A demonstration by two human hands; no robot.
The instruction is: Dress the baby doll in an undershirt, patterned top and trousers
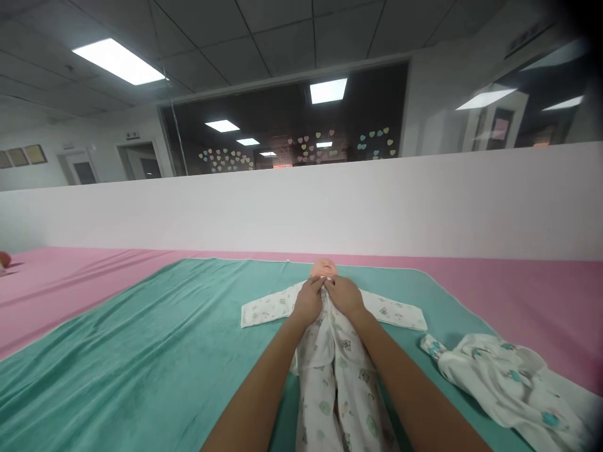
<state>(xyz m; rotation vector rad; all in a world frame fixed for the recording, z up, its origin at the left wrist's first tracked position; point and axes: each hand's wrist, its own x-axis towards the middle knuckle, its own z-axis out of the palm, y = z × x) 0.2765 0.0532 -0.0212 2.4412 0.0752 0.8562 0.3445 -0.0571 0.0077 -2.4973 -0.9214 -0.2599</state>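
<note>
A baby doll (324, 267) lies on its back on a green blanket (155, 339), its head pointing away from me. It wears a white patterned baby romper (346, 351), with both sleeves spread out to the sides and the legs stretching toward me. My left hand (311, 298) and my right hand (345, 294) meet at the neckline just below the doll's head. The fingers of both hands pinch the romper's collar edges together. Whatever fastener may lie under the fingertips is hidden.
A crumpled white garment with teal prints (513, 376) lies on the blanket at the right. Pink padding (518, 289) surrounds the blanket, and a low white wall (282, 213) rises behind it. A small round orange-brown object (4, 259) sits at the far left edge.
</note>
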